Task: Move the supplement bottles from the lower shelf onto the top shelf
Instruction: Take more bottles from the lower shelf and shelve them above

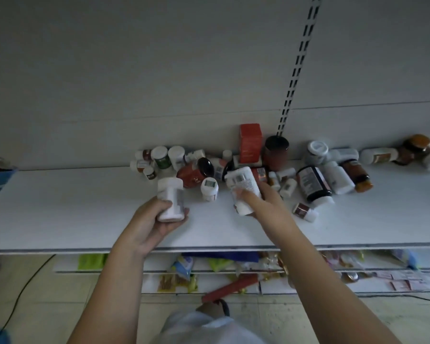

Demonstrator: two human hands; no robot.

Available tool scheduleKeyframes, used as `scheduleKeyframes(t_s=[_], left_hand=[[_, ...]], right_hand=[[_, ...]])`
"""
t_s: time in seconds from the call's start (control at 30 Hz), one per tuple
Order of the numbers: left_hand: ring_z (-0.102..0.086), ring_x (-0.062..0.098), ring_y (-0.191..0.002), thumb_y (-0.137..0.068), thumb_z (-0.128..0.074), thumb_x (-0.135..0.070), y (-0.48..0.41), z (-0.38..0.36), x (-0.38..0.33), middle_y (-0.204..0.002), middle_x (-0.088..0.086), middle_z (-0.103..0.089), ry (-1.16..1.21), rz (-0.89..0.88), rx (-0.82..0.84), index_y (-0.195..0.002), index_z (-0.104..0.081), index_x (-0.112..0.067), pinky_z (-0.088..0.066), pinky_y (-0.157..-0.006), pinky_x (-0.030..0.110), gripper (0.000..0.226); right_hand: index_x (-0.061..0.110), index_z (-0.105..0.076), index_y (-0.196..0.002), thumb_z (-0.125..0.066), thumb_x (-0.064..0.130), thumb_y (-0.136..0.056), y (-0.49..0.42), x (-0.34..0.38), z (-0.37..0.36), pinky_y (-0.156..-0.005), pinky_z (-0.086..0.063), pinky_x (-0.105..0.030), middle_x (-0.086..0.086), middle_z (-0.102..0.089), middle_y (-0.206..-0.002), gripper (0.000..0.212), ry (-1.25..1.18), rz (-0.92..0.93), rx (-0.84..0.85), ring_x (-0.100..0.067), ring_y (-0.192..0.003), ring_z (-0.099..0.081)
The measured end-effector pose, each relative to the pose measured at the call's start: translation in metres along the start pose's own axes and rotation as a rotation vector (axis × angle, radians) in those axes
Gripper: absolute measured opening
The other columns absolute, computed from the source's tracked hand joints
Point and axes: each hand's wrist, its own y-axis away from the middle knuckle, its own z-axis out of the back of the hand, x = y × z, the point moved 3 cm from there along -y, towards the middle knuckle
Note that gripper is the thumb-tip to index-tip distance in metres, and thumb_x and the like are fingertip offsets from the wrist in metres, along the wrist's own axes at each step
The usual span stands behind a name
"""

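Supplement bottles (pixel 176 155) lie in a loose row along the rear of the white top shelf (pixel 72 207), with two more in hand over its front half.

Nearest the camera is the person's pale garment (pixel 204 326), then tiled floor (pixel 35 294). Beyond it, lower shelves (pixel 296 286) carry green and yellow packets (pixel 217 264) and a long red carton (pixel 230 288) lying slantwise.

Over the top shelf, the left hand (pixel 157 219) has its grip curled round a white plastic bottle with a white cap (pixel 170 198), thumb on the left flank and fingers under the base. Contact with the shelf cannot be determined. The right hand (pixel 263 202), to the right, has its grip wrapped round a larger white bottle with a barcode label (pixel 242 187), held tilted.

Between the two held bottles stands a small white bottle with a printed label on its cap (pixel 209 188). Right of the right hand, a small brown-labelled bottle (pixel 304 211) lies on its side.

Further back, the row consists of white, brown and dark containers, mostly toppled. A dark bottle with a white label (pixel 313 183) lies right of centre. A red upright box (pixel 250 142) and a dark red jar with a black lid (pixel 275 152) stand against the grey back panel (pixel 159 70), beside a slotted upright rail (pixel 298 70).
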Motion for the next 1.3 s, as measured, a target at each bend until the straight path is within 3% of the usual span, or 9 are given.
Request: scheduleKeyframes(t_s=[0.17,0.37,0.47,0.63,0.77,0.93,1.1,1.23,1.3], left_hand=[[-0.070,0.024,-0.069,-0.048,-0.085,-0.022,0.084,-0.059,-0.001,-0.086,0.015,-0.070,0.074,-0.076,0.221,-0.110,-0.060,-0.003,-0.062,-0.067,0.040,0.070],[-0.068,0.022,-0.083,-0.059,-0.078,-0.034,0.159,-0.109,0.017,-0.100,0.014,-0.070,0.080,-0.241,0.268,-0.124,-0.059,-0.004,-0.059,-0.071,0.033,0.074],[-0.068,0.021,-0.077,-0.059,-0.084,-0.035,0.193,-0.126,0.030,-0.092,0.011,-0.069,0.136,-0.255,0.331,-0.114,-0.066,-0.007,-0.060,-0.068,0.033,0.065],[-0.065,0.023,-0.071,-0.075,-0.059,-0.046,0.250,-0.157,0.037,-0.091,0.015,-0.068,0.213,-0.226,0.449,-0.104,-0.070,-0.005,-0.059,-0.064,0.030,0.052],[-0.069,0.022,-0.075,-0.045,-0.096,-0.044,0.277,-0.174,0.030,-0.090,0.011,-0.069,0.190,-0.286,0.523,-0.103,-0.072,-0.007,-0.061,-0.066,0.034,0.073],[-0.065,0.018,-0.073,-0.068,-0.068,-0.037,0.296,-0.190,0.010,-0.085,0.007,-0.066,0.125,-0.371,0.533,-0.106,-0.071,-0.011,-0.059,-0.063,0.033,0.047],[-0.070,0.020,-0.075,-0.049,-0.091,-0.051,0.303,-0.203,-0.016,-0.085,0.009,-0.070,-0.006,-0.480,0.528,-0.111,-0.066,-0.011,-0.060,-0.066,0.035,0.078],[-0.069,0.020,-0.076,-0.080,-0.055,-0.048,0.307,-0.209,-0.046,-0.087,0.012,-0.071,0.041,-0.490,0.533,-0.115,-0.063,-0.010,-0.060,-0.064,0.032,0.053],[-0.066,0.020,-0.069,-0.085,-0.049,-0.049,0.308,-0.213,-0.059,-0.081,0.011,-0.069,0.036,-0.495,0.546,-0.108,-0.064,-0.007,-0.058,-0.060,0.029,0.050]], right_hand=[[0.014,-0.049,-0.121,-0.067,0.032,-0.072,0.069,0.036,0.012,-0.069,-0.054,-0.033,-0.010,-0.063,-0.113,0.056,-0.274,-0.036,0.106,-0.020,-0.084,-0.068],[0.034,-0.061,-0.104,-0.079,0.036,-0.063,0.148,0.080,0.075,-0.070,-0.050,-0.022,0.001,-0.068,-0.108,0.045,-0.109,0.285,-0.017,-0.010,-0.094,-0.066],[0.014,-0.057,-0.117,-0.081,0.034,-0.061,0.172,0.091,0.096,-0.078,-0.054,-0.035,-0.011,-0.068,-0.114,0.064,-0.275,0.319,-0.005,-0.028,-0.104,-0.067],[0.011,-0.061,-0.117,-0.091,0.044,-0.051,0.209,0.115,0.107,-0.077,-0.052,-0.026,-0.005,-0.071,-0.104,0.079,-0.577,0.321,0.196,-0.018,-0.096,-0.066],[0.013,-0.065,-0.111,-0.095,0.036,-0.045,0.234,0.133,0.108,-0.075,-0.055,-0.024,-0.004,-0.072,-0.100,0.076,-0.698,0.319,0.324,-0.015,-0.091,-0.068],[0.003,-0.063,-0.119,-0.082,0.018,-0.060,0.252,0.153,0.107,-0.087,-0.055,-0.048,-0.016,-0.066,-0.106,0.064,-1.029,0.144,0.472,-0.031,-0.097,-0.065],[0.011,-0.061,-0.107,-0.089,0.024,-0.051,0.253,0.181,0.097,-0.072,-0.057,-0.036,-0.010,-0.059,-0.090,0.064,-1.007,0.112,0.416,-0.024,-0.081,-0.059],[0.001,-0.058,-0.125,-0.072,0.027,-0.063,0.250,0.204,0.090,-0.085,-0.051,-0.035,-0.014,-0.065,-0.105,0.068,-1.014,0.102,0.498,-0.024,-0.090,-0.062],[-0.003,-0.058,-0.120,-0.064,0.035,-0.068,0.250,0.212,0.085,-0.073,-0.053,-0.029,-0.013,-0.063,-0.104,0.065,-1.036,0.075,0.536,-0.022,-0.084,-0.060]])
